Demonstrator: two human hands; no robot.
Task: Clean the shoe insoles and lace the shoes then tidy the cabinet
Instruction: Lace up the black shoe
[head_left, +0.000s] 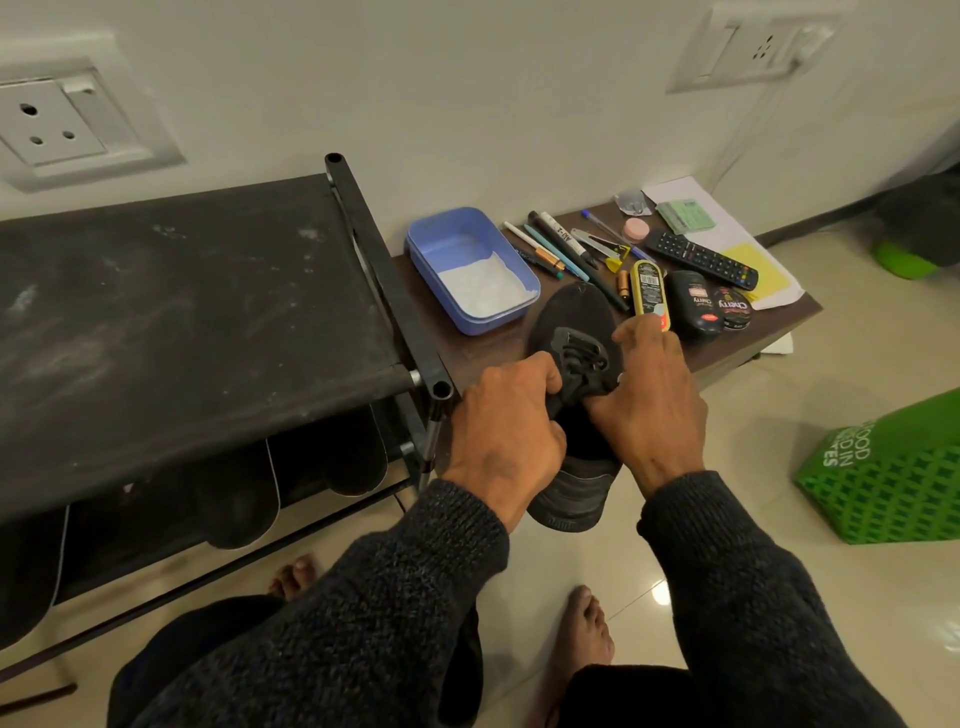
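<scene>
A black shoe (569, 322) lies toe-away on the edge of a low brown table (483, 345), its heel hanging over the floor. My left hand (506, 415) grips the shoe's left side at the tongue, fingers curled. My right hand (649, 400) holds the right side, thumb pinching the black lace (576, 364) near the eyelets, forefinger stretched toward the toe. A black fabric shoe rack (182, 322) stands at the left, with dark shoes and insoles (358, 457) on its lower shelf.
On the table sit a blue tub of white powder (470, 270), several pens (561, 249), shoe polish tins (696, 306), a remote (701, 257) and papers. A green box (893, 478) stands on the tiled floor at right. My bare feet are below.
</scene>
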